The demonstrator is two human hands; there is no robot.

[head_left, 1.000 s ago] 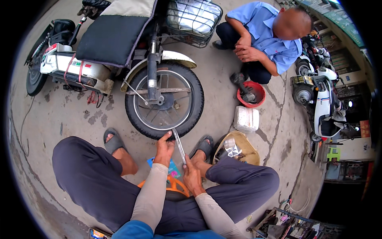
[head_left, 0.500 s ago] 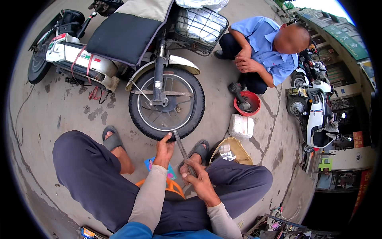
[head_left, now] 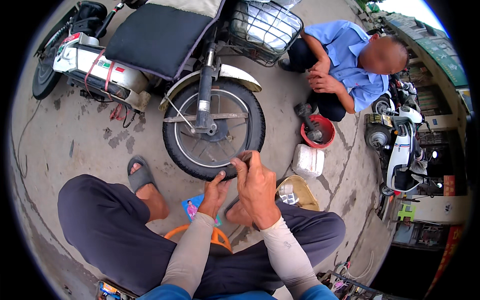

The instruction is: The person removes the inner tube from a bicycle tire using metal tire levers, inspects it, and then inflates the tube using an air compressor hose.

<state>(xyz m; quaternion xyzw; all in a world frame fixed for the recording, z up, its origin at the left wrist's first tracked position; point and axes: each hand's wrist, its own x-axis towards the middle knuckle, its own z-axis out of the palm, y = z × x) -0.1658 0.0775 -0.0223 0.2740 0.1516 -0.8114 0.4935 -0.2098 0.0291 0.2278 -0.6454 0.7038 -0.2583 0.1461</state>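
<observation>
A scooter's front wheel stands in front of me with its black tire (head_left: pixel 176 161) around a spoked rim. At the tire's lower edge, my left hand (head_left: pixel 214 196) grips it, thumb against the sidewall. My right hand (head_left: pixel 257 187) is raised by the wheel's lower right, closed on a metal tire lever (head_left: pixel 246 158). Only a short bit of the lever shows between thumb and forefinger; the hand hides the rest.
A person in a blue shirt (head_left: pixel 345 65) crouches at the right. Nearby are a red bowl (head_left: pixel 330 131) with a power tool, a white block-shaped package (head_left: pixel 308 161) and a tan container (head_left: pixel 306 192). A blue picture card (head_left: pixel 192 207) lies between my feet. Parked scooters (head_left: pixel 400 150) stand farther right.
My right hand has moved up and forward to the rim with the lever, which earlier slanted from the tire toward my lap. The left hand has dropped slightly and stays at the tire.
</observation>
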